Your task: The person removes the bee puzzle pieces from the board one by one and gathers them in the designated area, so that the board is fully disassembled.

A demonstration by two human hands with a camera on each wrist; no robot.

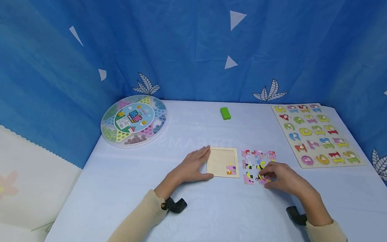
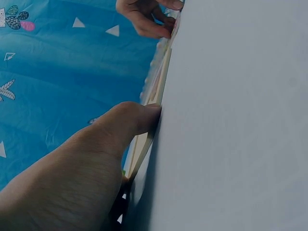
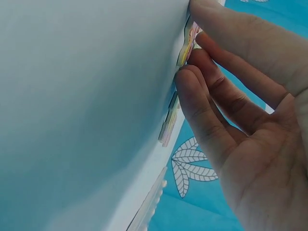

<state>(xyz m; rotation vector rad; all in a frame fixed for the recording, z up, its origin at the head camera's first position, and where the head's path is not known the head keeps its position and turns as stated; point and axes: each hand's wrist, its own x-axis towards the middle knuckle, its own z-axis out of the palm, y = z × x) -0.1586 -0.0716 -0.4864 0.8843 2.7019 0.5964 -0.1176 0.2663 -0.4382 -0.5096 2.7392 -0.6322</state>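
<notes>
A shallow square wooden puzzle tray point(image 1: 218, 158) lies mid-table, with a pink puzzle piece point(image 1: 231, 168) set in its near right corner. My left hand point(image 1: 194, 166) holds the tray at its left side, fingers by the far corner and thumb on the near edge. The left wrist view shows that thumb point(image 2: 144, 118) against the rim. Just right of the tray, several pink, yellow and black jigsaw pieces point(image 1: 248, 178) lie in loose rows. At their near right, my right hand point(image 1: 283, 178) pinches one puzzle piece point(image 3: 188, 45) between thumb and fingertips, low at the table surface.
A round Chinese checkers box point(image 1: 110, 124) lies at the back left. A green block point(image 1: 225, 113) sits near the back edge. To the right is a wooden number board point(image 1: 297, 145). Blue patterned cloth point(image 1: 199, 42) hangs behind the white table point(image 1: 227, 221).
</notes>
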